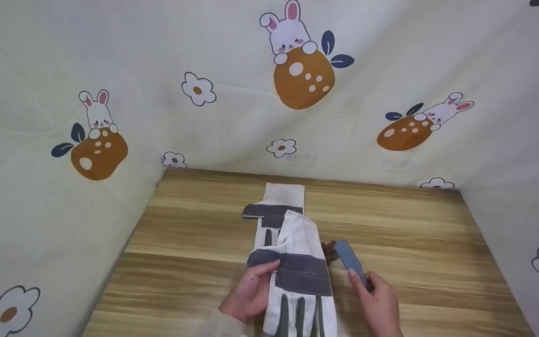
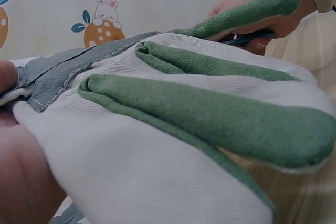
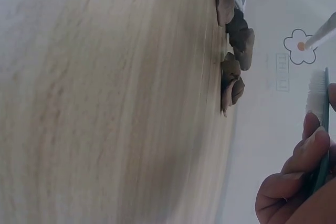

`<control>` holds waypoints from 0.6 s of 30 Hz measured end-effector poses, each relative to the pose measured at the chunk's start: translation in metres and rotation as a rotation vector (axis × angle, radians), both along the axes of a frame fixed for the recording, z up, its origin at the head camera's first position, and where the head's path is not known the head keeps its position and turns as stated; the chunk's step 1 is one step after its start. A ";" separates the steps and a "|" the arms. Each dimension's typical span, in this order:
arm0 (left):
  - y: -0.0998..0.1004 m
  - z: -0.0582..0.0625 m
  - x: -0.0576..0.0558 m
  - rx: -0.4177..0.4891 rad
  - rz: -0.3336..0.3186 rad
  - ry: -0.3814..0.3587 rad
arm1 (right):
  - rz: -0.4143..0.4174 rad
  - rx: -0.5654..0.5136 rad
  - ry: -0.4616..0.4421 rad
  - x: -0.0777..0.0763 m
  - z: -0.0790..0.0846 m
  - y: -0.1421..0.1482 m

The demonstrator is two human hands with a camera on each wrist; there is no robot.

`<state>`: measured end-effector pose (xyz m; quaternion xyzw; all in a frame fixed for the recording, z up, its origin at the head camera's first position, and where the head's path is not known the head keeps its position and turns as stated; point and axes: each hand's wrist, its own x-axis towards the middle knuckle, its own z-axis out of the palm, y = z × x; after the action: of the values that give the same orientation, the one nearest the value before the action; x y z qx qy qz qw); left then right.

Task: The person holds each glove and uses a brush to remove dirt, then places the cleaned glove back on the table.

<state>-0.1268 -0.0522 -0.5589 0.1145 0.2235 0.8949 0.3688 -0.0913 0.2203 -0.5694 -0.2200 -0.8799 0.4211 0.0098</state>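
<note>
My left hand (image 1: 251, 290) grips a white work glove (image 1: 302, 271) by its side, thumb on the grey band across it. The glove's fingers point toward me, and in the left wrist view grey-green strips (image 2: 210, 114) run along them. To the right, my right hand (image 1: 379, 302) holds a brush (image 1: 351, 262) with a flat blue-grey back. White bristles (image 3: 316, 94) show in the right wrist view, and the fingers curl round the handle. The brush's far end is a short way from the held glove's right edge.
A second white glove (image 1: 284, 193) with a grey band lies on the wood-grain table (image 1: 180, 281), partly hidden behind the held one. Brown crumpled pieces (image 3: 232, 82) lie on the table beyond the brush. Patterned cloth walls (image 1: 232, 126) enclose the table at the back and sides.
</note>
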 end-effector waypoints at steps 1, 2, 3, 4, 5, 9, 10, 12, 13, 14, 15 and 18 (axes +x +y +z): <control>0.000 0.000 0.000 -0.005 -0.001 -0.002 | 0.000 -0.005 -0.003 0.001 0.000 0.000; 0.000 0.001 0.000 -0.011 0.001 -0.003 | -0.002 -0.008 0.002 0.001 0.000 -0.001; 0.000 0.001 0.000 -0.016 0.002 0.000 | -0.003 -0.013 0.013 0.003 0.000 -0.001; 0.001 0.002 0.000 -0.022 0.004 0.003 | -0.001 -0.017 0.029 0.003 0.000 -0.002; 0.001 0.003 0.000 -0.032 0.007 0.011 | 0.000 -0.022 0.046 0.004 0.000 -0.003; 0.003 0.006 0.001 -0.107 0.060 0.032 | 0.006 -0.038 0.097 0.007 0.001 -0.006; 0.003 0.007 0.002 -0.132 0.096 0.030 | 0.008 -0.040 0.090 0.007 0.001 -0.006; 0.003 0.009 0.003 -0.197 0.184 0.034 | 0.004 -0.051 0.064 0.008 0.002 -0.007; 0.004 0.010 0.003 -0.226 0.226 0.033 | 0.005 -0.058 0.047 0.009 0.003 -0.008; 0.004 0.011 0.004 -0.252 0.267 0.032 | 0.007 -0.066 0.030 0.009 0.003 -0.008; 0.003 0.011 0.004 -0.265 0.299 0.029 | 0.008 -0.075 0.016 0.009 0.003 -0.008; 0.003 0.012 0.005 -0.268 0.332 0.022 | 0.006 -0.102 -0.013 0.011 0.002 -0.006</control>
<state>-0.1218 -0.0491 -0.5465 0.0358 0.3603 0.9043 0.2260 -0.0803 0.2139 -0.5678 -0.2202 -0.8580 0.4639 -0.0086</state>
